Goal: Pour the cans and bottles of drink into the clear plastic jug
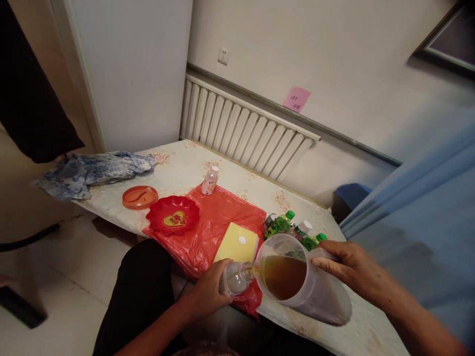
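My right hand (345, 267) grips the handle of a large clear plastic pitcher (319, 301), tipped to the left and holding brown liquid (284, 277). At its lip the liquid meets the mouth of a small clear bottle (236, 278). My left hand (210, 291) is wrapped round that bottle, which lies tilted with its neck toward the pitcher. Just behind the bottle is a yellow notebook (237, 243) with a small white oval cap (242, 240) on it. A red plastic sheet (204, 232) lies beneath the notebook.
Several bottles with green or white caps (289, 227) stand behind the pitcher. A small pink-labelled bottle (210, 180), a red scalloped dish (173, 200) and an orange round lid (140, 198) sit farther left. Crumpled blue cloth (104, 170) lies at the table's left end. A blue curtain (419, 217) hangs right.
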`<state>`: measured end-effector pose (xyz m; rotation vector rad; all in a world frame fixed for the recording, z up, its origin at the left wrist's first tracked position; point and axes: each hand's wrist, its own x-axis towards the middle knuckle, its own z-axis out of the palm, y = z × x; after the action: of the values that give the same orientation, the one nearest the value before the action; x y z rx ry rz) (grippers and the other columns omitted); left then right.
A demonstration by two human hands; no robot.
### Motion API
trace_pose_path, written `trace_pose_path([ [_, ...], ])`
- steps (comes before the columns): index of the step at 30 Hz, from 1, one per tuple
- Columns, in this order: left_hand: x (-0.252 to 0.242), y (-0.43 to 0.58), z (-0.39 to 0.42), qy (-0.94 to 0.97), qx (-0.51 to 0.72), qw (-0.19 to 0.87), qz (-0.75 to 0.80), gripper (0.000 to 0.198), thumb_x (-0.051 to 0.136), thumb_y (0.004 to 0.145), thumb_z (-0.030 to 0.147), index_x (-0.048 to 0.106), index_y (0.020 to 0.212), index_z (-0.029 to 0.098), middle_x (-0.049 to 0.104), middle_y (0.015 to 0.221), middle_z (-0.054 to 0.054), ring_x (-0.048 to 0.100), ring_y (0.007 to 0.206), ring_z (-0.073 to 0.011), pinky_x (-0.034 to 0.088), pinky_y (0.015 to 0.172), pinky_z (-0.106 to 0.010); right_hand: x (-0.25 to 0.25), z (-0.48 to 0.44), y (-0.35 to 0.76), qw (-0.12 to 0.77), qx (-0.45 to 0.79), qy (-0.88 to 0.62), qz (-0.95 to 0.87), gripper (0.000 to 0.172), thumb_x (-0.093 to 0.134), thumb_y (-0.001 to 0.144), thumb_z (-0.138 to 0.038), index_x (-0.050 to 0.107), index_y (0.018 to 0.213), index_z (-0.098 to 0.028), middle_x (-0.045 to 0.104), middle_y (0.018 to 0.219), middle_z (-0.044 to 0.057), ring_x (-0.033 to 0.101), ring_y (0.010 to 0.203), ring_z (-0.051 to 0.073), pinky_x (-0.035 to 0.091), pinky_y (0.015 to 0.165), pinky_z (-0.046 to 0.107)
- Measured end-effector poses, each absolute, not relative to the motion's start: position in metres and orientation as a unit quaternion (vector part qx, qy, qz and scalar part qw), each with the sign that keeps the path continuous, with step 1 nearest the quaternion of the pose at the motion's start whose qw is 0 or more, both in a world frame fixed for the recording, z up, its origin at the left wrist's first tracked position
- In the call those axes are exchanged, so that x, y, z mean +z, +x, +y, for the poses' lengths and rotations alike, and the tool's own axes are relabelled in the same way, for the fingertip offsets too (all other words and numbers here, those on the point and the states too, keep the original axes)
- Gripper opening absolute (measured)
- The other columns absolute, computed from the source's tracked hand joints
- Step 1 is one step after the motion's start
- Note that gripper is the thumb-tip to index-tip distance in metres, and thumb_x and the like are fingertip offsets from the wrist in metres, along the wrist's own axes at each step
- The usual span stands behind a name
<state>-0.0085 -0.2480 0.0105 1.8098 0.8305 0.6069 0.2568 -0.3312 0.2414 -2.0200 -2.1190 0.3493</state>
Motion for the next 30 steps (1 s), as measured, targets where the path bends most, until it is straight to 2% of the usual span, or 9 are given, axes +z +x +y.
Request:
trace_pose_path([
  [12,0.0114,-0.0084,-0.2473,0.751,0.241,0.505,0.351,0.08,0.062,0.057,0.012,0.043,0.134,0.02,0.053,0.136,-0.009,0.048,0.125,-0.0266,0.037,0.108,-0.037,0.2392,-0.3312,0.2598,0.093,0.111,-0.674,-0.725,0.051,0.045,0.089,-0.063,0.053,0.065,-0.019,0.043,0.057,-0.003,0.04,0.054,0.012,0.03,0.049,0.024],
  [23,0.005,-0.0075,-0.2495,0.75,0.239,0.493,0.372,0.083,0.062,0.054,0.012,0.045,0.133,0.027,0.053,0.138,-0.004,0.047,0.127,-0.0274,0.036,0.111,-0.039,0.2417,-0.3303,0.255,0.106,0.117,-0.677,-0.719,0.05,0.05,0.087,-0.061,0.047,0.06,-0.02,0.041,0.055,-0.004,0.037,0.053,0.011,0.027,0.049,0.024],
  [30,0.0055,-0.0061,-0.2483,0.756,0.236,0.49,0.364,0.083,0.062,0.055,0.011,0.043,0.134,0.023,0.052,0.138,-0.007,0.047,0.127,-0.027,0.036,0.11,-0.039,0.244,-0.3311,0.2532,0.097,0.123,-0.677,-0.719,0.049,0.05,0.088,-0.06,0.045,0.06,-0.02,0.04,0.056,-0.004,0.037,0.054,0.011,0.027,0.05,0.025],
])
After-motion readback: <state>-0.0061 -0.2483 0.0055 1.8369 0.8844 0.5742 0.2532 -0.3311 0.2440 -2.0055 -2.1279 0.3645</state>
